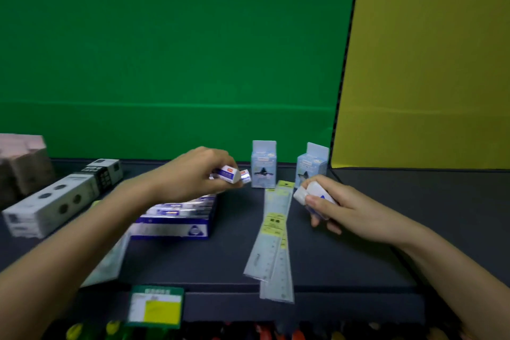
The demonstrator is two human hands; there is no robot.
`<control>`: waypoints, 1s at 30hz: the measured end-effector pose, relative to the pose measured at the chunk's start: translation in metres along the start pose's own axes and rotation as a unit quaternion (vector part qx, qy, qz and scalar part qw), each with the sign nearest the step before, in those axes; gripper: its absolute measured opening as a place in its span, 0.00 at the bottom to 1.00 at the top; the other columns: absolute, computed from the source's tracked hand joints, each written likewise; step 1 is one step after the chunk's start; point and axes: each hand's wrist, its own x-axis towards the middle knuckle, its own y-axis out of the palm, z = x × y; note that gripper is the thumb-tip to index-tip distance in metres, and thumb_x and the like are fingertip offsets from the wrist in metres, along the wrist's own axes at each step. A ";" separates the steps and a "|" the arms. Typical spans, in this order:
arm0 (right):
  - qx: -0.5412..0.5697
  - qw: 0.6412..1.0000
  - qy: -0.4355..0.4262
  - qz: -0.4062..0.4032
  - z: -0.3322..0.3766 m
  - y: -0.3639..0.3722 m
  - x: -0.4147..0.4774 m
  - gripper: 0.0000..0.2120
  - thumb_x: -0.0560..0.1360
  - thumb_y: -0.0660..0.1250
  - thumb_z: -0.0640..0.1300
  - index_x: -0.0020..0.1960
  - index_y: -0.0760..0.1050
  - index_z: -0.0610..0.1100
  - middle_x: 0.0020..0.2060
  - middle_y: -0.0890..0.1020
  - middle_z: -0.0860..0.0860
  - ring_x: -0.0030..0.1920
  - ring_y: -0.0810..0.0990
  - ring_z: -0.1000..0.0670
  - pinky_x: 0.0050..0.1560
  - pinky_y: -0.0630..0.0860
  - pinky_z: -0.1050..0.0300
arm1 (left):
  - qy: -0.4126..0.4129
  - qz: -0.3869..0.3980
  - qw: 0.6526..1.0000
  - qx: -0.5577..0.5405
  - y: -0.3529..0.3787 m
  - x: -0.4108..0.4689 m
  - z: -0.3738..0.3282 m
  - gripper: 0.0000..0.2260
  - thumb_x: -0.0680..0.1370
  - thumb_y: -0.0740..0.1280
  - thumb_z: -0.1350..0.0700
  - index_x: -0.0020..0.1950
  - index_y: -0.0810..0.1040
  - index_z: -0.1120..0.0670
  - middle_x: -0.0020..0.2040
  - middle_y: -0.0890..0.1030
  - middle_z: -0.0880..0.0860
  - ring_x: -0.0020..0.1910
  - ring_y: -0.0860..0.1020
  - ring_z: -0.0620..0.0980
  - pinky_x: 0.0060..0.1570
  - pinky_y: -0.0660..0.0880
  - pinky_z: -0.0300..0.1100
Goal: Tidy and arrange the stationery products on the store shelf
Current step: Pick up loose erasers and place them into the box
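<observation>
Nearest the camera, a price tag [155,307] hangs on the shelf edge [303,303]. Left hand [198,174] clamps an eraser [229,174] above the eraser box [176,218]; right hand [335,208] clasps another eraser [311,193] beside the rulers [273,240].

Two small cartons [263,164] [312,164] are stood at the back of the shelf [345,251]. Packaged rulers [273,240] are laid before them. An open box [176,219] is set left of the rulers, with long boxes [52,201] farther left.

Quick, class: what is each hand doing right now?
Left hand: closed on small white-and-blue wrapped erasers.
Right hand: closed on a small white eraser with blue marking.
</observation>
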 end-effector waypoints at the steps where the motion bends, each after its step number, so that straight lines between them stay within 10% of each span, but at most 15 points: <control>1: 0.010 1.000 -0.005 0.006 0.006 0.006 0.008 0.08 0.76 0.56 0.55 0.49 0.70 0.53 0.35 0.78 0.54 0.34 0.73 0.52 0.36 0.72 0.61 | -0.007 -0.001 1.000 -0.001 -0.007 -0.010 0.009 0.22 0.69 0.58 0.37 0.45 0.79 0.54 0.42 0.80 0.51 0.40 0.77 0.49 0.42 0.73 0.47; 21: 0.034 0.998 0.050 -0.030 0.091 0.107 0.118 0.14 0.78 0.54 0.53 0.55 0.70 0.45 0.38 0.79 0.56 0.35 0.77 0.63 0.36 0.72 0.70 | 0.004 0.055 0.997 -0.050 -0.053 -0.081 0.125 0.13 0.75 0.64 0.47 0.44 0.78 0.57 0.43 0.78 0.54 0.41 0.76 0.51 0.44 0.73 0.53; 30: -0.127 0.992 0.026 -0.012 0.082 0.096 0.122 0.11 0.77 0.58 0.54 0.55 0.70 0.49 0.46 0.76 0.55 0.44 0.75 0.57 0.42 0.70 0.68 | 0.033 0.096 0.995 -0.017 -0.039 -0.056 0.114 0.14 0.75 0.63 0.46 0.47 0.77 0.57 0.46 0.78 0.55 0.44 0.76 0.53 0.47 0.73 0.55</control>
